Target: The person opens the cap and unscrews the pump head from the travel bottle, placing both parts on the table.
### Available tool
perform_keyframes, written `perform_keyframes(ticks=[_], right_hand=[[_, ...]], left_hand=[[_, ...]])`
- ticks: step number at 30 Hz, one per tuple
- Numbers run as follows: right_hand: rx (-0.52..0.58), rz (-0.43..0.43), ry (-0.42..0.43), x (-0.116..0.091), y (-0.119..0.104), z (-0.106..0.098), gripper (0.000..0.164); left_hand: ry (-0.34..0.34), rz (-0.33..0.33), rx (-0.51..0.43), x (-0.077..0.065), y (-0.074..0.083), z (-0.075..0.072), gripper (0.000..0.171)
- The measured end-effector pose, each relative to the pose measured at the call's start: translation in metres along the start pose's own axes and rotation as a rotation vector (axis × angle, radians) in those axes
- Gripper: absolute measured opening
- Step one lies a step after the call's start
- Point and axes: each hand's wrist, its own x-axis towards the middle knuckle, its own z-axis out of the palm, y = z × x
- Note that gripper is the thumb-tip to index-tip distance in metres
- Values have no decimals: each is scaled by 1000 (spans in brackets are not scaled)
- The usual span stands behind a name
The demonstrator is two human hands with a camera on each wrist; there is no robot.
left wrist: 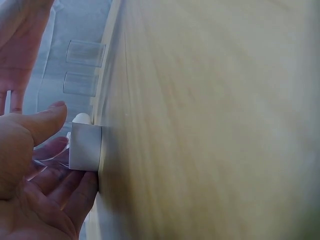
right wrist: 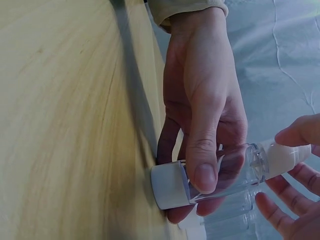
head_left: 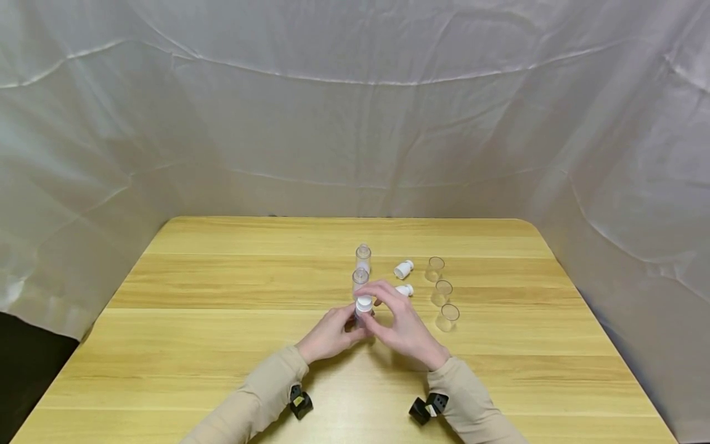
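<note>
Near the middle of the table, my left hand (head_left: 333,334) grips a clear cylindrical bottle (right wrist: 239,181) with a white base. In the right wrist view the left thumb lies along the bottle's side, with fingers behind it. The white base stands at the tabletop. A white pump top (head_left: 363,303) sits over the bottle's neck, and my right hand (head_left: 406,328) pinches it from above between thumb and fingers. Just beyond are two more clear bottles, a nearer one (head_left: 360,277) and a farther one (head_left: 363,254), both upright and without tops.
To the right lie two loose white pump tops, one farther (head_left: 403,269) and one nearer (head_left: 407,290), partly behind the right hand. Farther right, three clear caps stand in a row: back (head_left: 435,269), middle (head_left: 442,293) and front (head_left: 447,318). Grey cloth (head_left: 355,135) hangs around the wooden table (head_left: 222,277).
</note>
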Motion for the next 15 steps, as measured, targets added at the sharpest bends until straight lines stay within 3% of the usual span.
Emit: perform_keyframes(ticks=[7, 15], right_hand=[[4, 16, 2, 0, -1, 1, 44], [2, 28, -19, 0, 0, 1, 39]], left_hand=[[6, 23, 9, 1, -1, 1, 40], [-1, 5, 2, 0, 0, -1, 45]])
